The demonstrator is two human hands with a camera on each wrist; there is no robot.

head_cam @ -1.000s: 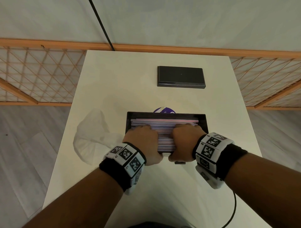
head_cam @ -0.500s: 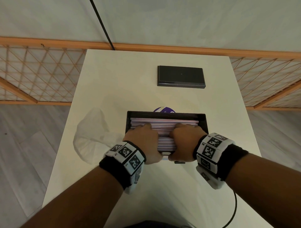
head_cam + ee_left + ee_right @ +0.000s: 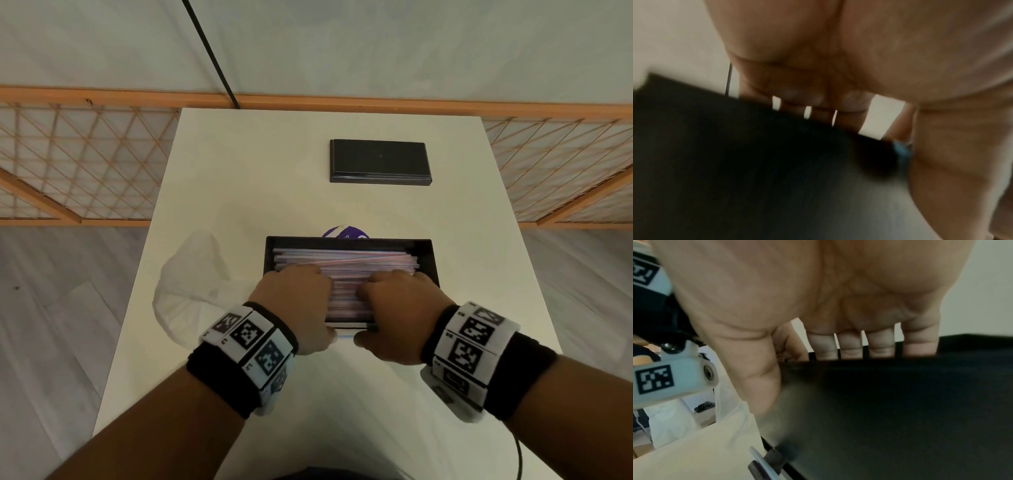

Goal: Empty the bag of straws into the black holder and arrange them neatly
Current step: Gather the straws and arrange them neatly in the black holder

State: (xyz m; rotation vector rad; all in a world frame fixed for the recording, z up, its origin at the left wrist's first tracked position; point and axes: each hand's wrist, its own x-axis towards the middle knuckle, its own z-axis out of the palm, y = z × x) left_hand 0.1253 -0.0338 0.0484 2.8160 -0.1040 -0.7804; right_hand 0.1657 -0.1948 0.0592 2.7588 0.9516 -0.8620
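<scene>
Straws (image 3: 346,263) in holder (image 3: 432,260) on white table (image 3: 239,171) (lattice screen (image 3: 85,161) behind); both hands grip holder.

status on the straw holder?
Both hands in the black holder: left hand and right hand on the straws, fingers over the near wall. Straws mostly level, a few slanted. Empty bag left of holder. Nothing blocking.

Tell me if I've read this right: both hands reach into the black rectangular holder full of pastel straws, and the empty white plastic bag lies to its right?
One slip: the head view shows the empty white plastic bag lying left of the black rectangular holder. Both hands, left hand and right hand, do reach onto the pastel straws.
</scene>
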